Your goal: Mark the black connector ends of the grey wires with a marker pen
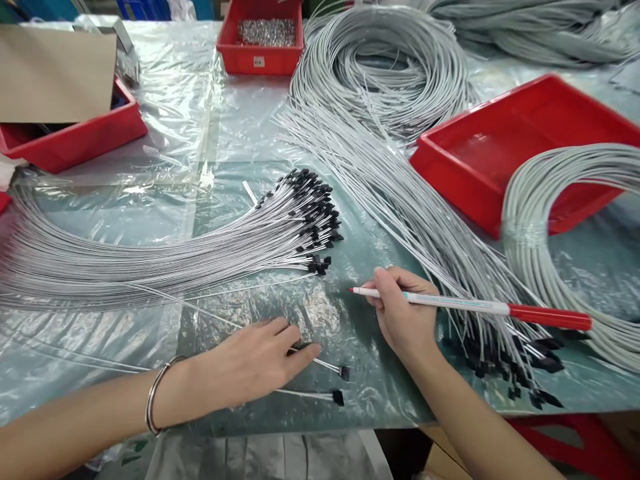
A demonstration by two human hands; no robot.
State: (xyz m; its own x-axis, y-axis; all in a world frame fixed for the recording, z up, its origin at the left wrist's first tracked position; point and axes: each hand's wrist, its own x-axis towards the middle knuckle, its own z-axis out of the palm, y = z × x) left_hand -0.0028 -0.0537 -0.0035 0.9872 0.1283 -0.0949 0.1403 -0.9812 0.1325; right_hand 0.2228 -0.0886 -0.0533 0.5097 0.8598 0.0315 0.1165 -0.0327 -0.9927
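My left hand (pixel 257 360), with a metal bangle at the wrist, is closed over a thin white cable; its end with a black connector (pixel 344 373) pokes out past my thumb. Just below lies a second cable end with a black connector (pixel 338 398). In my right hand (pixel 407 310) is a white marker pen (pixel 460 303), its red tip pointing left and its red cap fitted on the rear end. Beyond my left hand spreads a big bundle of thin cables (pixel 200 260), black connectors gathered at its right end. Another bundle of grey cables (pixel 400 200) runs beside my right hand.
Coiled grey cable (pixel 310 87) lies at the back, and another coil (pixel 525 220) at the right overlaps a red tray (pixel 465 180). A red bin (pixel 280 63) holds small metal parts. At the left, cardboard (pixel 55 73) rests on a red bin (pixel 100 137). Clear plastic sheeting covers the table.
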